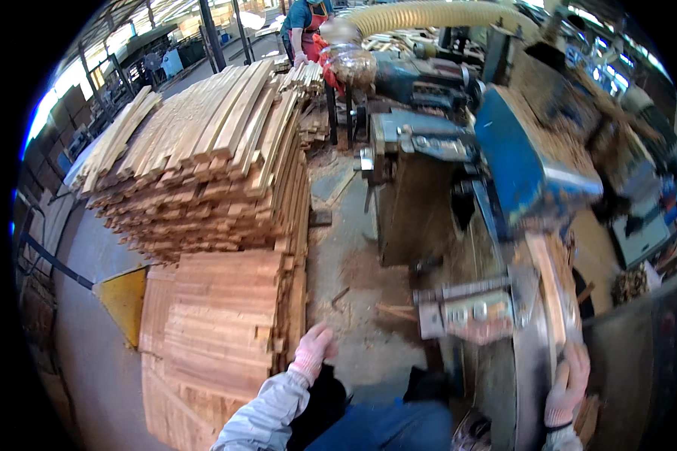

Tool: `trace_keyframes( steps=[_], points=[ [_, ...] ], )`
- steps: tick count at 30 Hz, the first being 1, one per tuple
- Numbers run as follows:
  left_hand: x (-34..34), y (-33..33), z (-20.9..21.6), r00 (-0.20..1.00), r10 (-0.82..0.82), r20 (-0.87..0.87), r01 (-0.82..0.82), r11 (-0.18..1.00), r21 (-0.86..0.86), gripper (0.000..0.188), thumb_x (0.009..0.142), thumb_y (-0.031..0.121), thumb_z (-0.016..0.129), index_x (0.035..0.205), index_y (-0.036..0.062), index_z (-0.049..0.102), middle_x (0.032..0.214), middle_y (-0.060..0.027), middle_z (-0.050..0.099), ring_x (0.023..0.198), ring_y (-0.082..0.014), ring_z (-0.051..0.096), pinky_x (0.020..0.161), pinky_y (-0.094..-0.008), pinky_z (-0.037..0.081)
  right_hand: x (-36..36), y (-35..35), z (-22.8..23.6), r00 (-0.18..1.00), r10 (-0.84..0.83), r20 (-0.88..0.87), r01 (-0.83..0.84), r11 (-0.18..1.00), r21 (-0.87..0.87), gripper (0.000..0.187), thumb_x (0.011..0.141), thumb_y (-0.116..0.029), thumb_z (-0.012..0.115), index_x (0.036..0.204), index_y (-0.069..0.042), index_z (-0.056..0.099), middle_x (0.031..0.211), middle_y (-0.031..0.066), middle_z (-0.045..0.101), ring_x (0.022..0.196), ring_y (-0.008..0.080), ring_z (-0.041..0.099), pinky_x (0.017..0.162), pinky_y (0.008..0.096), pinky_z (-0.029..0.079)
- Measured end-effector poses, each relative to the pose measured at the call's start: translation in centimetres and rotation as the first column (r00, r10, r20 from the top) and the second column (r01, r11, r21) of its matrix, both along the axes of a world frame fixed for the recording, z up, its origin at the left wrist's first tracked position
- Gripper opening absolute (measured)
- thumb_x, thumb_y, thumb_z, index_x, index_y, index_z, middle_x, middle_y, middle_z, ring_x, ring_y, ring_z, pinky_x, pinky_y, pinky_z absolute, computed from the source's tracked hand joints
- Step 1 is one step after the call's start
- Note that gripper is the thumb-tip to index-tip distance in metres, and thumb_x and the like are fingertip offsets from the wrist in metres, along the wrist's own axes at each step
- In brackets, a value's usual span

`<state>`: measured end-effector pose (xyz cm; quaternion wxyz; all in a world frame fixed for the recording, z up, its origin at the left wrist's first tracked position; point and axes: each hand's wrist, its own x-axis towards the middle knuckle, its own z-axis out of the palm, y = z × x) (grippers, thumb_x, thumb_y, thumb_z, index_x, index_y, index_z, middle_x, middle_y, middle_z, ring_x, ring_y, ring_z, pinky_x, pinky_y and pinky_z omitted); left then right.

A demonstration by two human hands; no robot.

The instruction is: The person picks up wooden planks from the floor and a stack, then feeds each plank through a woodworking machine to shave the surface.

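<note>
My right hand (569, 376), in a pale pinkish glove, is at the near end of a long wooden strip (547, 274). Its fingers bend over that end. The strip lies lengthwise on the metal bed of a woodworking machine, its far end running in beside a blue machine hood (515, 161). My left hand (314, 352), gloved alike, hangs in the air by the right edge of the wood stack. Its fingers are loosely curled, and nothing shows in them. Close to its left are flat wooden boards (218, 323), stacked in level layers.
A tall stack of loose strips (195, 128) rises behind the boards. A yellow metal plate (124, 304) juts out at left. A metal guide bracket (470, 312) flanks the machine bed. Farther off, a ribbed hose (436, 16) crosses above machinery, and a person (306, 26) in an apron stands.
</note>
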<state>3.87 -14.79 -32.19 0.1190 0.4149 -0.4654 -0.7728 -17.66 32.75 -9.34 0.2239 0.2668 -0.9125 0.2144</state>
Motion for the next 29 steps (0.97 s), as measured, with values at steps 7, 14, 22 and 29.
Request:
trace_keyframes(
  steps=[7, 14, 22, 29],
  points=[
    [2.6, -4.8, -3.0, 0.977, 0.097, 0.190, -0.111, 0.992, 0.062, 0.058, 0.098, 0.035, 0.068, 0.145, 0.0029, 0.057, 0.101, -0.0097, 0.070, 0.080, -0.0181, 0.066, 0.067, -0.0314, 0.055, -1.6, -11.6, 6.7, 0.986, 0.157, 0.061, -0.165, 0.972, 0.170, 0.042, 0.102, -0.018, 0.056, 0.139, 0.001, 0.063, 0.137, 0.0251, 0.063, 0.131, 0.0449, 0.054, 0.115, 0.0518, 0.040],
    [9.0, -10.9, 4.4, 0.988, 0.025, 0.155, -0.030, 0.999, 0.034, 0.027, 0.106, 0.026, 0.058, 0.127, 0.0102, 0.060, 0.110, -0.0086, 0.070, 0.096, -0.0255, 0.069, 0.080, -0.0378, 0.058, 1.3, -32.8, 17.5, 0.799, 0.499, 0.336, -0.465, 0.866, -0.182, 0.037, 0.103, -0.020, 0.055, 0.131, 0.000, 0.069, 0.134, 0.0225, 0.066, 0.129, 0.0421, 0.058, 0.113, 0.0486, 0.043],
    [12.4, -18.3, 4.5, 0.908, 0.418, 0.019, -0.347, 0.727, 0.592, 0.068, 0.103, 0.066, 0.041, 0.141, 0.0125, 0.060, 0.132, -0.0133, 0.068, 0.125, -0.0310, 0.059, 0.111, -0.0475, 0.043, -1.3, -51.1, 8.5, -0.030, 0.509, 0.860, 0.221, 0.843, -0.491, 0.046, 0.111, -0.023, 0.045, 0.148, 0.004, 0.054, 0.147, 0.0159, 0.059, 0.136, 0.0302, 0.054, 0.122, 0.0398, 0.033],
    [7.7, -24.6, 1.6, 0.886, 0.463, 0.039, -0.385, 0.684, 0.619, 0.076, 0.103, 0.067, 0.041, 0.161, 0.0185, 0.040, 0.167, -0.0092, 0.039, 0.156, -0.0288, 0.029, 0.127, -0.0505, 0.019, -8.1, -64.2, -2.2, -0.007, 0.496, 0.868, 0.200, 0.851, -0.485, 0.073, 0.112, -0.052, 0.031, 0.159, 0.003, 0.036, 0.159, 0.0172, 0.047, 0.141, 0.0263, 0.050, 0.122, 0.0369, 0.032]
  ],
)
